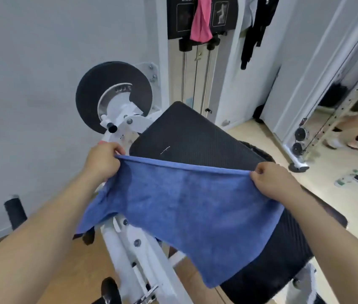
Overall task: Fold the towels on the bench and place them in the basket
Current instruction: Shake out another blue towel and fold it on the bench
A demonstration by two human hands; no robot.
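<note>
Both of my forearms reach in from the bottom corners, and between them hangs the blue towel (184, 205), which I hold stretched by its top edge. My left hand (102, 162) is curled closed on the left corner, thumb and fingers (116, 148) pinching the hem so that the cloth bunches just under my knuckles. My right hand (272, 181) is closed the same way on the right corner, with the hem pulled taut and nearly straight from one grip to the other.

Below my fingers the towel drapes down in a loose sheet; its left side sags in folds beneath my left wrist, and its lower right corner hangs lowest, lying over the near part of the black bench pad (195, 132). That pad lies just beyond my fingers, tilted, and its far end rises up and away from my hands. Whether the towel rests on it or only hangs in front of it I cannot tell.

Under my left hand runs the white frame (138, 249) of the machine, with bolts along it. Beyond my left fingers sits a black weight plate (99, 84) on a white hub. Farther past both hands, a pink cloth (201, 23) hangs on the upright, and black clothing (259, 25) hangs to its right. Off past my right hand, small items lie on the pale floor (331, 205).
</note>
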